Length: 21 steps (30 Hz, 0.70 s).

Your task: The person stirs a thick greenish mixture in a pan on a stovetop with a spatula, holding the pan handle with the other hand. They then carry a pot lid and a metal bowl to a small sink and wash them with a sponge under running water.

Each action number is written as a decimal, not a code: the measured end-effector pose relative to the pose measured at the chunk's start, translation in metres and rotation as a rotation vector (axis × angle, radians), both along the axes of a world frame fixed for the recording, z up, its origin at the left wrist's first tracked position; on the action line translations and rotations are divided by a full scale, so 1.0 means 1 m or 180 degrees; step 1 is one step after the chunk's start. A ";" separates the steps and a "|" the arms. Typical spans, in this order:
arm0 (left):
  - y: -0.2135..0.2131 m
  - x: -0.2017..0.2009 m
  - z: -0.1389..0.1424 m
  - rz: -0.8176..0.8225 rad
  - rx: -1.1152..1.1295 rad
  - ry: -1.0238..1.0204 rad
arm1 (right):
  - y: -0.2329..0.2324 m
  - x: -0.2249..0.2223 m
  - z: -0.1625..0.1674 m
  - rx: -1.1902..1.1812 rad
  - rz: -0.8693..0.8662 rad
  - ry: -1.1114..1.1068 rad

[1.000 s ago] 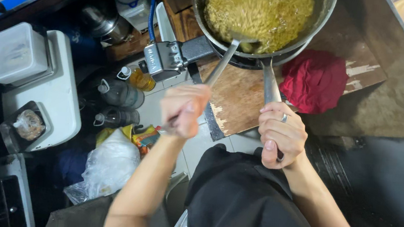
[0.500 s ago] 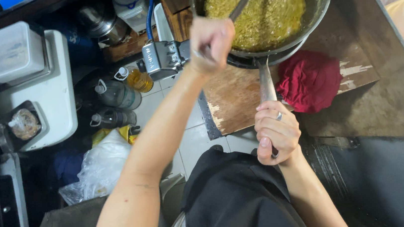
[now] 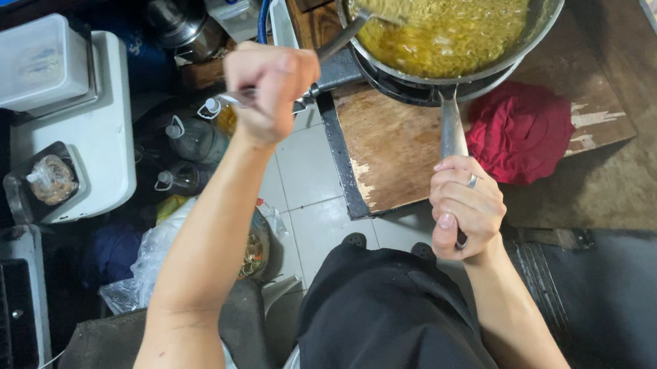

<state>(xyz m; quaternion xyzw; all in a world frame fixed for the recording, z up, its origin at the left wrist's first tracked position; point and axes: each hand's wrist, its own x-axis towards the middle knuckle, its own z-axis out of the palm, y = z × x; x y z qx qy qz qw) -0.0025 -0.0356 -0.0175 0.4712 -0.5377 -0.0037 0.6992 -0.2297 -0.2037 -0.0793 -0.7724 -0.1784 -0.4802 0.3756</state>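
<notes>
The left hand (image 3: pixel 269 89) was clenched in a fist around the thin metal handle of a spoon (image 3: pixel 353 31), whose bowl was sunk in the yellow-green food (image 3: pixel 451 22) at the near-left side of the pan (image 3: pixel 545 24). The right hand (image 3: pixel 464 207) was wrapped tightly around the pan's long handle (image 3: pixel 452 128), just below the pan, a ring showing on one finger.

The pan, seated on a burner at the top of the view, was judged to be heavy, being nearly full of wet, loose food that would slop if tipped; the far end of the handle, where it was already gripped, was taken as the safest hold, the rim being likely hot. The spoon was judged light, stiff and possibly slippery, best held well up its shaft.

One pan, one spoon and one red cloth (image 3: pixel 521 131) were counted, the cloth lying bunched just right of the pan handle on a worn wooden board (image 3: pixel 390 142). Left of the pan, on the floor, about three capped bottles (image 3: pixel 195 138) were made out, one white machine (image 3: pixel 82 126) with a clear tub on top, and a crumpled plastic bag (image 3: pixel 145 263) below them.
</notes>
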 end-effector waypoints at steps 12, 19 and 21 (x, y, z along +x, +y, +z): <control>0.007 -0.075 0.033 0.0279 -0.0028 0.0348 | -0.003 -0.001 0.003 -0.0146 0.0096 0.0048; -0.033 -0.055 -0.016 0.1222 0.0565 -0.0433 | -0.004 -0.002 0.002 -0.0029 0.0109 0.0111; -0.050 -0.042 -0.026 0.1112 0.0390 -0.0377 | -0.004 -0.002 0.001 -0.0047 0.0131 0.0128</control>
